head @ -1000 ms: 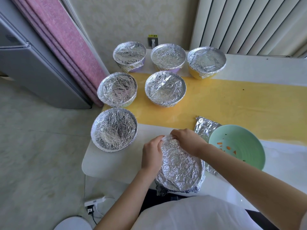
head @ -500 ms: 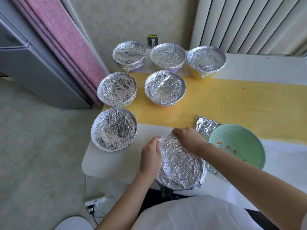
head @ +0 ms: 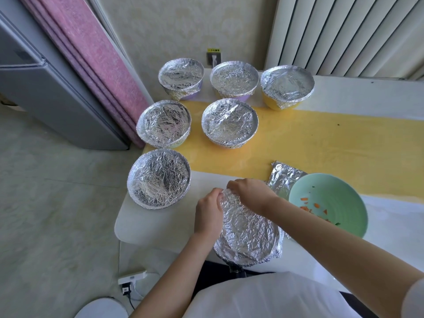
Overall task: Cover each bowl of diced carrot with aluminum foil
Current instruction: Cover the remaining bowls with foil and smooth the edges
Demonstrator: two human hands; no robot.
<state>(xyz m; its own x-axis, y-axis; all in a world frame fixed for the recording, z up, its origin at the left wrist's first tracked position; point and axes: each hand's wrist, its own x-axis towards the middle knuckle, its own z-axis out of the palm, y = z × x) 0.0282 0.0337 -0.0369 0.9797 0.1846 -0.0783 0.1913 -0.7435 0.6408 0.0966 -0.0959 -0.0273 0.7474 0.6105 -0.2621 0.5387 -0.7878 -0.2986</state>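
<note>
A bowl wrapped in crinkled foil point(head: 249, 232) sits at the table's near edge. My left hand point(head: 207, 212) curls round its left rim and presses the foil down. My right hand point(head: 250, 193) pinches the foil over the far rim. Several more foil-covered bowls stand to the left and behind, the nearest point(head: 158, 179) at the left edge. To the right stands an uncovered green bowl point(head: 330, 203) holding a few carrot pieces. A loose foil sheet point(head: 284, 179) lies partly under the green bowl.
The white table point(head: 160, 228) carries a yellow runner point(head: 321, 152). A grey fridge point(head: 46, 88) and a pink curtain point(head: 96, 53) stand to the left. On the floor near the table's corner lies a power strip point(head: 132, 276).
Both hands have crept a little along the far rim of the near bowl, folding the foil down. The bowl has barely moved.
</note>
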